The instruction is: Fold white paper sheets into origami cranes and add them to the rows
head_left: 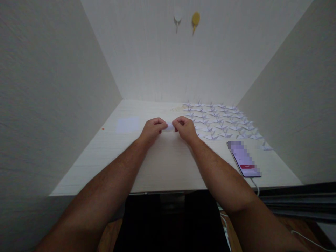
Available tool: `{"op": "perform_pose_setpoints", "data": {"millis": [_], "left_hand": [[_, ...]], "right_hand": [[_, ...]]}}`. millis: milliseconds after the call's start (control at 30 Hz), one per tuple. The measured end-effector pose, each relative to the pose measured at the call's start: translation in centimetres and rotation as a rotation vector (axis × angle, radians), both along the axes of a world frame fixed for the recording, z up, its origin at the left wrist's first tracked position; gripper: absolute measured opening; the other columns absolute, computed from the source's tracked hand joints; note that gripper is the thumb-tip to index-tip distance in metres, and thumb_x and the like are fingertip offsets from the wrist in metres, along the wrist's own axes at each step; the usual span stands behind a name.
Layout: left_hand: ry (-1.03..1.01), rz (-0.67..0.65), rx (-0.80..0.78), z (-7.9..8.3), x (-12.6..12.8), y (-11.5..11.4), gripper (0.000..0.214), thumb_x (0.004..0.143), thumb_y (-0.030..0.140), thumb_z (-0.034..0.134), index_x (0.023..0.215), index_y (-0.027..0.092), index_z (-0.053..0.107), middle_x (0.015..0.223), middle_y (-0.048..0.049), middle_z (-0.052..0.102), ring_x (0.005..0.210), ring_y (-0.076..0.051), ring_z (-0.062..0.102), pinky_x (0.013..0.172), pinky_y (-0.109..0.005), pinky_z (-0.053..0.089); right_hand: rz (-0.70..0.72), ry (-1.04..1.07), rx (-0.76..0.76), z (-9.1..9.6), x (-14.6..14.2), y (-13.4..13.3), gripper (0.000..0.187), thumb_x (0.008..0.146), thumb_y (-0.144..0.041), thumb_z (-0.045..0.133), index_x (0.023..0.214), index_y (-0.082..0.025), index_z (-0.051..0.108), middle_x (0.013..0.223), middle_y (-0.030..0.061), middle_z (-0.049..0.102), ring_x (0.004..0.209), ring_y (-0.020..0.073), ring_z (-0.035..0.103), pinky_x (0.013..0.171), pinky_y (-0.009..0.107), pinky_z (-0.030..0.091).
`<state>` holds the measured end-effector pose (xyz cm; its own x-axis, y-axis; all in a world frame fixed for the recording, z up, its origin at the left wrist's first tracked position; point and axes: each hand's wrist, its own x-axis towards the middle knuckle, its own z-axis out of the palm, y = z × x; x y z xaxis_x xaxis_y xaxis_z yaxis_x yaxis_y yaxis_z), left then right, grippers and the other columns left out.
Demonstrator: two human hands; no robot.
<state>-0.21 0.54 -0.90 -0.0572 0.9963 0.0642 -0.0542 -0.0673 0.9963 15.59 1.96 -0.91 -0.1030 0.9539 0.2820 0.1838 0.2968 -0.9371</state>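
In the head view, the person's left hand (153,128) and right hand (185,128) met over the middle of the pale wooden table (168,168), both forearms stretched forward. Each hand was curled closed, its fingertips pinching one end of a small folded paper (169,126) that spanned the narrow gap between them, low over the tabletop; whether it touched the surface could not be told.

A flat white sheet (127,124) lay on the table just left of the left hand, with a tiny orange speck (103,128) further left, near the side wall. Rows of folded paper cranes (219,120) covered the far right part of the table, the nearest ones close beside the right hand. One lone crane (266,147) sat apart, near the right wall. A smartphone (245,160) lay face up by the right forearm, its white cable (255,186) running off the front edge. High on the back wall hung a white ornament (177,15) and a yellow ornament (195,18), side by side.
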Motion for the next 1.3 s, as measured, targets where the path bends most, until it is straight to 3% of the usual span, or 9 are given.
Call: {"op": "perform_pose_setpoints", "data": {"millis": [200,367,500,633,933,1300], "left_hand": [[0.174,-0.102,0.010,0.4,0.4,-0.6,0.018,0.059,0.025,0.074,0.071,0.015,0.065,0.054,0.0048,0.057,0.044,-0.005,0.041,0.045,-0.020,0.028],[0.016,-0.011,0.013,-0.2,0.3,0.0,0.021,0.060,0.026,0.074,0.070,0.017,0.058,0.049,0.0045,0.056,0.040,-0.007,0.045,0.041,-0.020,0.032],[-0.042,0.024,0.010,-0.6,0.4,0.1,0.025,0.061,0.025,0.076,0.072,0.017,0.056,0.055,0.0014,0.060,0.048,-0.011,0.060,0.044,-0.020,0.041],[-0.038,-0.013,-0.016,-0.5,0.8,-0.3,0.023,0.063,0.024,0.076,0.075,0.014,0.059,0.065,-0.0034,0.066,0.056,-0.014,0.067,0.049,-0.021,0.048],[-0.096,-0.015,-0.040,-0.4,1.1,-0.5,0.025,0.066,0.023,0.075,0.085,0.009,0.066,0.080,-0.0098,0.072,0.065,-0.017,0.071,0.057,-0.025,0.057],[-0.141,0.037,-0.073,-0.8,1.2,0.0,0.013,0.073,0.017,0.073,0.079,0.009,0.064,0.075,-0.0100,0.072,0.065,-0.017,0.071,0.063,-0.027,0.060]], "right_hand": [[0.012,0.047,-0.037,-0.2,-0.2,0.1,0.023,0.072,-0.039,0.067,0.079,-0.018,0.062,0.051,-0.0055,0.053,0.046,0.0099,0.049,0.047,0.023,0.040],[-0.048,0.168,-0.012,-1.0,-0.4,0.7,0.034,0.069,-0.039,0.069,0.095,-0.019,0.059,0.065,-0.0045,0.061,0.053,0.0097,0.054,0.054,0.024,0.048],[-0.138,0.033,0.065,-1.2,-0.5,0.5,0.021,0.068,-0.032,0.070,0.081,-0.018,0.063,0.067,-0.0015,0.063,0.061,0.0120,0.059,0.063,0.027,0.051],[-0.152,-0.109,0.149,-1.1,-0.6,0.0,0.014,0.072,-0.028,0.067,0.082,-0.018,0.068,0.071,0.0007,0.068,0.066,0.0142,0.062,0.068,0.029,0.052],[-0.156,-0.300,0.399,-1.4,-0.3,0.2,0.021,0.078,-0.020,0.062,0.094,-0.016,0.074,0.085,0.0060,0.073,0.075,0.0163,0.064,0.076,0.030,0.051],[-0.138,-0.373,0.433,-1.4,-0.4,-0.1,0.021,0.082,-0.020,0.060,0.097,-0.017,0.075,0.092,0.0082,0.074,0.080,0.0187,0.065,0.081,0.034,0.050]]}}
